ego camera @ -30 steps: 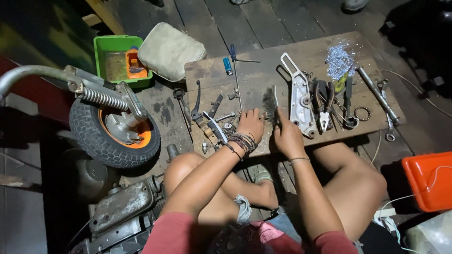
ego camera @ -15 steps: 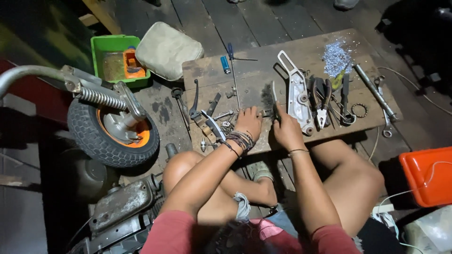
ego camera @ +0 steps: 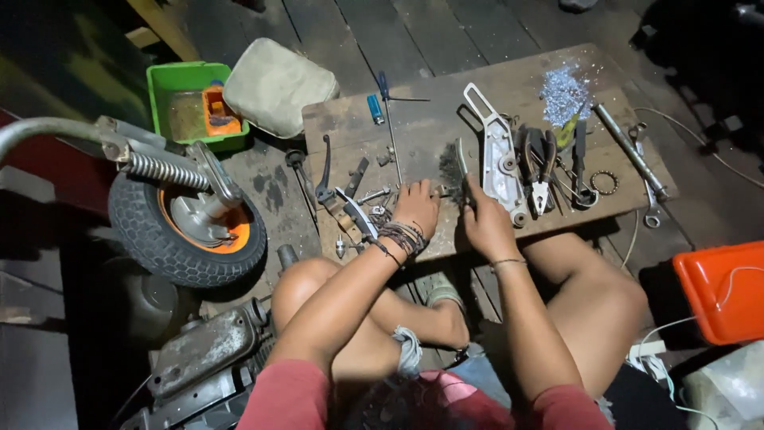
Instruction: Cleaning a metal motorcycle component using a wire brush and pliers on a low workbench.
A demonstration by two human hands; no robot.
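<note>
1. Hands at centre frame, head view: left hand (ego camera: 415, 209), bracelets at the wrist, rests curled over small metal parts (ego camera: 374, 209) on a wooden board (ego camera: 430, 127); right hand (ego camera: 484, 223) pinches a thin rod (ego camera: 461, 163) beside an aluminium bracket (ego camera: 500, 159). Steadying the loose pieces seems wise.
2. Upper left: green plastic tub (ego camera: 169, 80) holding an orange box (ego camera: 220, 111); orange bin (ego camera: 728, 291) at right, contents unseen.
</note>
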